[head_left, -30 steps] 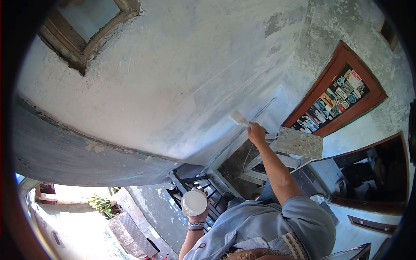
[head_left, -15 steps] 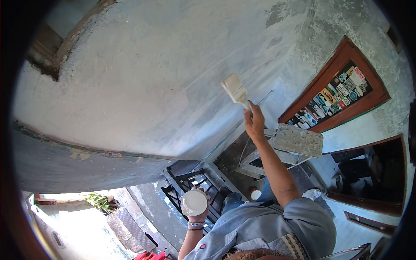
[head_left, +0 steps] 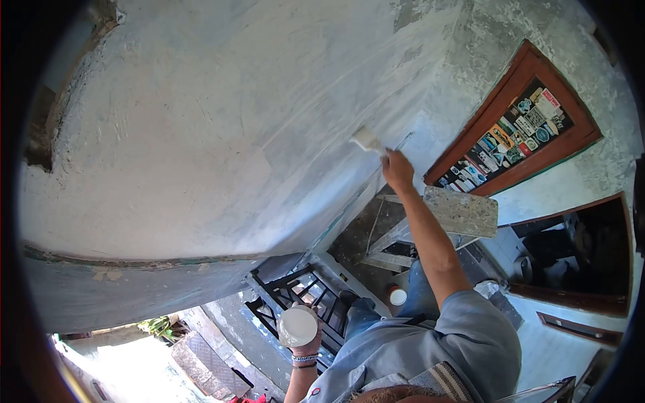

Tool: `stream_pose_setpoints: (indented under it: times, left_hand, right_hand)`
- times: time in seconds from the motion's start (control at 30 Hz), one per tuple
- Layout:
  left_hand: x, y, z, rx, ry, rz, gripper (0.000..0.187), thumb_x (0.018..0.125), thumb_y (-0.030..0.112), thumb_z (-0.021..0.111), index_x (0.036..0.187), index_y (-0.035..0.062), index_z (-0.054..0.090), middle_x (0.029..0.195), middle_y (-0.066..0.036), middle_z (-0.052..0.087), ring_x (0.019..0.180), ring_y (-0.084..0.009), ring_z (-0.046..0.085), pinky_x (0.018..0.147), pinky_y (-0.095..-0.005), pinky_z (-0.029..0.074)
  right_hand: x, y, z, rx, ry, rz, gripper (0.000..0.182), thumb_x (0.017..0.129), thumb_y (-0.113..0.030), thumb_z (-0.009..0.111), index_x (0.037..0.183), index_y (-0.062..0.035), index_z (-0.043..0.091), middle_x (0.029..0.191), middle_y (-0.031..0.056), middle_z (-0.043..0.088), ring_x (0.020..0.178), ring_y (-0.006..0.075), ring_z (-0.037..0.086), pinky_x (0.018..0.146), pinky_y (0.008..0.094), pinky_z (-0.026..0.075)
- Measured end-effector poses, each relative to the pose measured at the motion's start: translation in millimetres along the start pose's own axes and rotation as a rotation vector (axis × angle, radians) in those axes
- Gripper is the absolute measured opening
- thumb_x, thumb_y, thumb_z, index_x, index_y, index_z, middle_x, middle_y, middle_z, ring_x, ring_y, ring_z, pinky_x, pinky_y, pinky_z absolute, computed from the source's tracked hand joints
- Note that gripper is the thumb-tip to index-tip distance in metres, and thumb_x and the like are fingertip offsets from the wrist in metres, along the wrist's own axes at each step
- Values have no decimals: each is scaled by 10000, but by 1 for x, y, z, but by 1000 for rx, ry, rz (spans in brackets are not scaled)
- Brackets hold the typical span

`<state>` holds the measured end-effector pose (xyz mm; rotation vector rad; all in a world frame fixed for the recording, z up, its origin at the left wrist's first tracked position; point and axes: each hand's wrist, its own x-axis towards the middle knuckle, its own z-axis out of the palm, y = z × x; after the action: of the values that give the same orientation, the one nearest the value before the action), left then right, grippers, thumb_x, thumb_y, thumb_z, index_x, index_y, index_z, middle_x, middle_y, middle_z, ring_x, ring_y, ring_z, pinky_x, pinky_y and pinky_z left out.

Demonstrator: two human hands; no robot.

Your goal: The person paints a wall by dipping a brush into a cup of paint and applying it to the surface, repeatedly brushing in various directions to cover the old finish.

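My right hand is closed round the handle of a wide paintbrush, arm stretched forward. The brush's pale bristles meet the patchy white and grey wall in this view. Lower down, my left hand grips a round tub of white paint from the side, its open top facing up. Most of the left fingers are hidden behind the tub.
A paint-spattered wooden stand is beside my right arm. Below are a black metal rack and a small can near my legs. A sticker-covered panel in a brown frame is on the right wall.
My right hand has drawn the paintbrush slightly down, and its bristles now lie more sideways along the wall. My left hand still holds the tub, slightly lower in view. The view has shifted a little.
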<state>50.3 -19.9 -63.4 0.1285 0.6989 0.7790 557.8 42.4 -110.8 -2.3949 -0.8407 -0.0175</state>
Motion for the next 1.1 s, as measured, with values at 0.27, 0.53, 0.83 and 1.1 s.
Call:
stream_pose_setpoints:
  times: [0.27,0.53,0.83,1.1]
  left_hand:
    - [19,-6,24,-51,-160,-79,624,906,489,566,1384,101,464,1252,-111,608,1174,-329,587,797,-413,575]
    - [14,-7,30,3,-146,-74,609,905,455,584,1379,91,463,1246,-114,608,1147,-318,593,779,-405,575]
    - [13,-7,23,-3,-139,-93,610,910,509,544,1362,102,489,1274,-122,597,1167,-321,583,806,-433,562]
    - [21,-7,34,-52,-91,-107,680,900,660,465,1299,111,500,1205,-142,608,1129,-326,580,777,-442,550]
  right_hand:
    - [23,-44,-114,358,280,-107,332,902,-189,643,1209,-64,640,905,128,616,786,315,630,694,415,503]
    - [-37,27,45,59,-138,82,357,918,-279,602,1219,-89,631,992,161,631,908,359,637,779,479,507]
    - [-49,-67,-47,283,-35,-21,340,913,-229,618,1224,-91,625,972,122,625,854,319,644,722,453,510]
    - [-59,-65,-9,461,64,-65,377,932,-240,603,1262,-56,612,941,160,624,830,330,627,745,430,493]
